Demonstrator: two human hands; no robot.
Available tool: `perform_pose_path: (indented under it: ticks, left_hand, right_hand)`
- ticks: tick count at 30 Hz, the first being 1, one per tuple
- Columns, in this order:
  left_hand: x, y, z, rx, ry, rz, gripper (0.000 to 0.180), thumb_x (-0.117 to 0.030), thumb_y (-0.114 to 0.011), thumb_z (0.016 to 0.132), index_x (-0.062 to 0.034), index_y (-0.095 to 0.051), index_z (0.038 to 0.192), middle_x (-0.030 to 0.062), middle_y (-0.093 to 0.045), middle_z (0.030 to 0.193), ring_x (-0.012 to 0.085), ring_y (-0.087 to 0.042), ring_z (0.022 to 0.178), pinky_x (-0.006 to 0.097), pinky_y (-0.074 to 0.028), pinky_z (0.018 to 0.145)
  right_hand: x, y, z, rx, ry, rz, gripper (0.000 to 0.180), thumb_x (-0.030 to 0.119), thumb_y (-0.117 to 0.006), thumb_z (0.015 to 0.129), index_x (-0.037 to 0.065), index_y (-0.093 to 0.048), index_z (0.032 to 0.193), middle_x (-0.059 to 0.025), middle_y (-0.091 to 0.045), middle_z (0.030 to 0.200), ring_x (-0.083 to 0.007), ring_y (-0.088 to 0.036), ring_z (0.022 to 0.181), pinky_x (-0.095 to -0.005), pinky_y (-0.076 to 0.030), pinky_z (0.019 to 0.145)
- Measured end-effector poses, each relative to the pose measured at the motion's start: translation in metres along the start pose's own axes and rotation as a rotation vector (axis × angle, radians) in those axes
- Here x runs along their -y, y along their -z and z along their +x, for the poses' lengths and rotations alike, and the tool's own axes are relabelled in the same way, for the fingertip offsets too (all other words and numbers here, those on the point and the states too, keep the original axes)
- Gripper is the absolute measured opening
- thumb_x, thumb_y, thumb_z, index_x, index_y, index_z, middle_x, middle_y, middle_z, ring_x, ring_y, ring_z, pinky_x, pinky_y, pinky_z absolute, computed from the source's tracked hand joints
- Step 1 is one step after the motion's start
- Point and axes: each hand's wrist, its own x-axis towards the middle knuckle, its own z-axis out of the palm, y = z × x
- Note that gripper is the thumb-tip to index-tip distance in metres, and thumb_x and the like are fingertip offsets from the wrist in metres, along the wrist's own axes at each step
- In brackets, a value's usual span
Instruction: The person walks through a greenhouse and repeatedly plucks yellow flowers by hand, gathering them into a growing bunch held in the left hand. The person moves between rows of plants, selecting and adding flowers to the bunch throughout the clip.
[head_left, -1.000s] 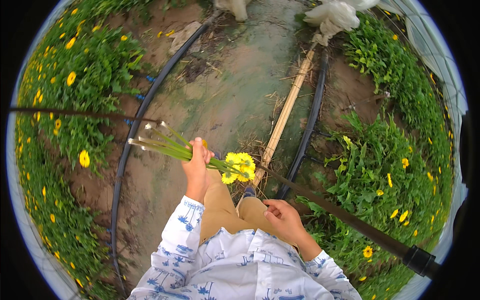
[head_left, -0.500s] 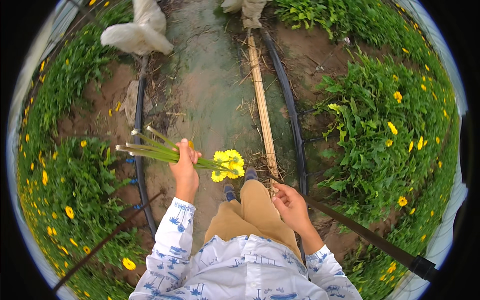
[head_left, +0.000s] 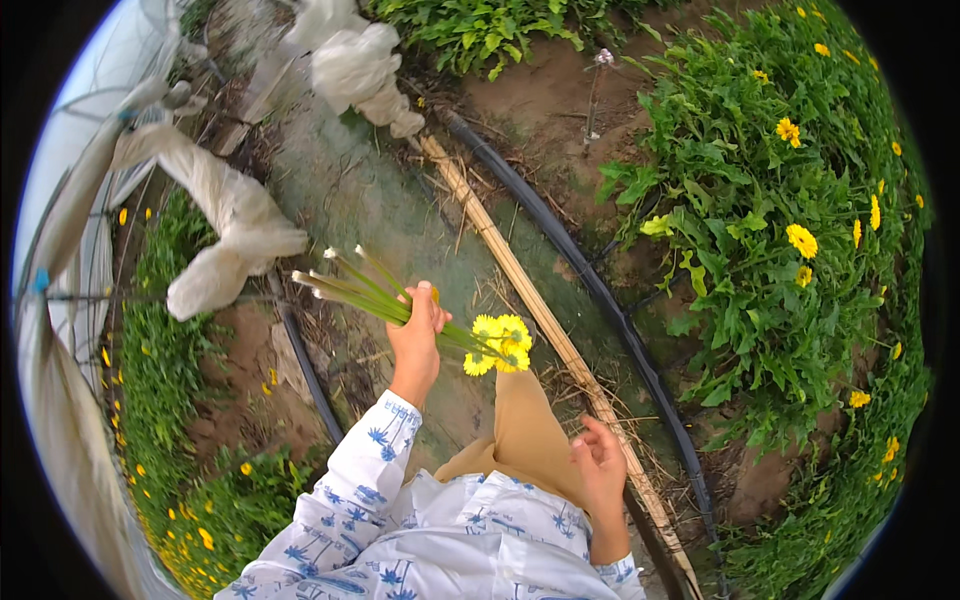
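The left hand (head_left: 415, 328) is gripping one flower bunch (head_left: 513, 333) — the right hand (head_left: 602, 465) is hovering, loosely curled — with two pipes (head_left: 545, 217) running left and right.

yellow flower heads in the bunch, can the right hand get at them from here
Probably yes: the right hand looks empty, and nothing visible stands between it and the yellow flower heads.

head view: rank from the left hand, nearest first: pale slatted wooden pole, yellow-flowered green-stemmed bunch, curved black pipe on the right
1. Yellow-flowered green-stemmed bunch: gripped in the left hand.
2. Pale slatted wooden pole: on the ground, to the hand's right.
3. Curved black pipe: beyond the pole, farther right.
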Motion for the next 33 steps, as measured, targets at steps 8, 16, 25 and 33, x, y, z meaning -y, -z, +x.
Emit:
perform_pose_path:
  ticks: [8, 16, 25, 33]
  left_hand:
    - [0.006, -0.082, 0.136, 0.061, 0.08, 0.075, 0.033, -0.02, -0.054, 0.095, -0.0131, -0.038, 0.068, -0.0029, -0.033, 0.055, 0.0097, -0.032, 0.048, 0.03, -0.041, 0.058]
    - [-0.013, -0.159, 0.255, 0.187, 0.197, 0.006, 0.029, -0.018, -0.057, 0.093, -0.0125, -0.04, 0.07, -0.0037, -0.036, 0.056, 0.0083, -0.034, 0.048, 0.029, -0.043, 0.06]
    - [-0.096, -0.247, 0.43, 0.385, 0.255, 0.085, 0.033, -0.018, -0.053, 0.095, -0.0131, -0.036, 0.067, -0.0032, -0.031, 0.055, 0.0092, -0.032, 0.048, 0.03, -0.041, 0.057]
    - [-0.15, -0.317, 0.565, 0.395, 0.179, 0.131, 0.029, -0.017, -0.056, 0.093, -0.0128, -0.04, 0.07, -0.004, -0.035, 0.056, 0.0081, -0.033, 0.048, 0.028, -0.042, 0.056]
  right_hand:
    - [0.04, -0.033, 0.105, -0.152, -0.13, 0.091, 0.035, 0.004, -0.059, 0.087, 0.0, -0.054, 0.121, -0.0038, -0.058, 0.086, -0.0085, -0.057, 0.069, -0.0226, -0.05, 0.063]
    - [0.144, -0.078, 0.253, -0.213, 0.084, 0.094, 0.037, 0.004, -0.059, 0.087, -0.001, -0.052, 0.123, -0.0039, -0.058, 0.089, -0.0083, -0.055, 0.072, -0.0223, -0.048, 0.063]
    - [0.317, -0.146, 0.398, -0.507, 0.255, 0.032, 0.039, 0.005, -0.058, 0.088, 0.0, -0.051, 0.125, -0.0025, -0.057, 0.091, -0.0074, -0.055, 0.07, -0.0216, -0.048, 0.061]
    - [0.363, -0.18, 0.425, -0.669, 0.127, 0.17, 0.042, 0.004, -0.059, 0.087, 0.0, -0.049, 0.128, -0.0038, -0.057, 0.093, -0.0081, -0.056, 0.072, -0.0225, -0.048, 0.063]
